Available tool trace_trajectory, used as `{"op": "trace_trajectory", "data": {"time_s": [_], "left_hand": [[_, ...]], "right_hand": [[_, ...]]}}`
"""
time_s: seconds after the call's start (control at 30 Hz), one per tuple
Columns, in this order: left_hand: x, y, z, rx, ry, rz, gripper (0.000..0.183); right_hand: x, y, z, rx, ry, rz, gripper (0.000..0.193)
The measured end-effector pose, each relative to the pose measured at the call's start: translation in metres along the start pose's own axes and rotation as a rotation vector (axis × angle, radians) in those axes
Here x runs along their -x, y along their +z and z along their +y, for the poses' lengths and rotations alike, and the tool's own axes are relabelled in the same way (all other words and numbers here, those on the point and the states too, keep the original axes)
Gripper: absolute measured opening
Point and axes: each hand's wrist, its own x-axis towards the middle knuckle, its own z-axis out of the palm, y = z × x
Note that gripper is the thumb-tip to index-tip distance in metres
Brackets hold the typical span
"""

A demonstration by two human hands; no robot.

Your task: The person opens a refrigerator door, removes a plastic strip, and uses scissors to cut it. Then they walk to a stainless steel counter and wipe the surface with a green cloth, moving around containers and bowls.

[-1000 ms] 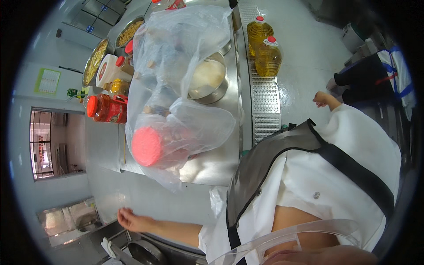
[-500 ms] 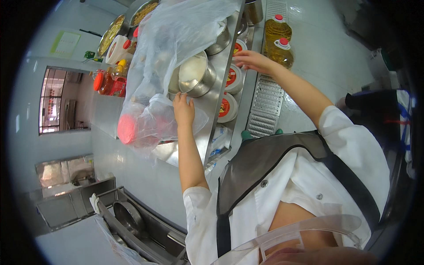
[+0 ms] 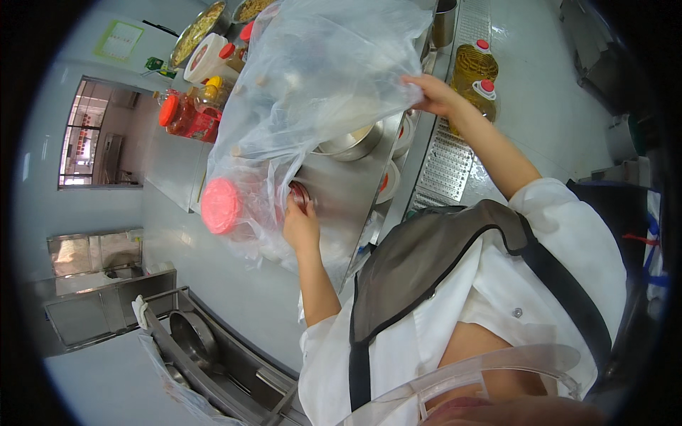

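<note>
A clear plastic sheet point(image 3: 334, 78) lies draped over the steel table point(image 3: 341, 188) and the things on it. My right hand point(image 3: 435, 96) pinches its right edge beyond the table's side. Nearer me, my left hand point(image 3: 302, 226) has its fingers closed at the sheet's lower edge, beside a small dark red round thing point(image 3: 300, 193) that is partly covered. A steel pot point(image 3: 359, 145) with pale contents shows from under the sheet, mostly hidden. To the left of my left hand, a pink round lid point(image 3: 221, 206) bulges beside the plastic.
Jars with red lids point(image 3: 186, 117) and a bowl of pale yellow food point(image 3: 199, 34) stand at the far left. White tubs point(image 3: 387, 181) sit below the table's right edge. Oil bottles point(image 3: 474, 64) stand by a floor grating point(image 3: 444, 170). A steel sink point(image 3: 220, 369) holds a pan.
My right hand has taken hold of the sheet and drawn its edge rightward, covering most of the pot. My left hand has moved nearer to me, and the dark red thing has come into view.
</note>
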Motion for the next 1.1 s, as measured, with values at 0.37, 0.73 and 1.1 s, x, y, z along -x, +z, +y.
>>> {"op": "trace_trajectory", "data": {"time_s": [0.37,0.73,1.1], "left_hand": [[0.013,0.028,-0.004,0.426,-0.110,-0.048,0.038],[0.015,0.064,-0.004,1.504,-0.492,0.121,0.049],[0.027,0.069,0.003,1.115,-0.565,0.394,0.012]], "right_hand": [[-0.007,-0.093,0.008,0.669,0.047,0.205,0.033],[-0.084,-0.136,0.065,0.129,0.436,0.073,0.029],[-0.093,-0.208,-0.026,0.191,0.168,0.088,0.014]]}}
